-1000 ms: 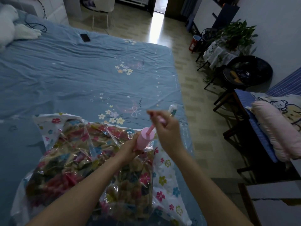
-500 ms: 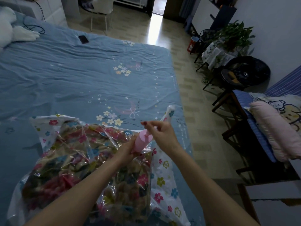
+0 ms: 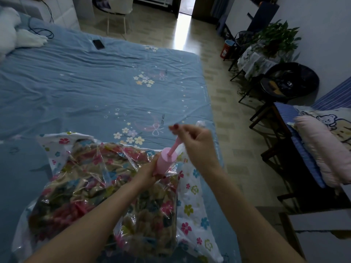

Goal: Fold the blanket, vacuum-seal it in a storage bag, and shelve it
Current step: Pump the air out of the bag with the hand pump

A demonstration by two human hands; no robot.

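Both hands' fingers (image 3: 187,130) grip pump (image 3: 165,161)

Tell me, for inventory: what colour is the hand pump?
Pink plastic hand pump; head view shows it best.

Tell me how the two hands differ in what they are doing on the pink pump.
The left hand sits low against the storage bag and grips the pink pump by its wide barrel; the right hand is raised above it and grips the thin plunger handle. The left hand wraps the barrel from the side, while the right hand's fingers curl over the handle's top. Both hold the same pump over the bagged blanket.
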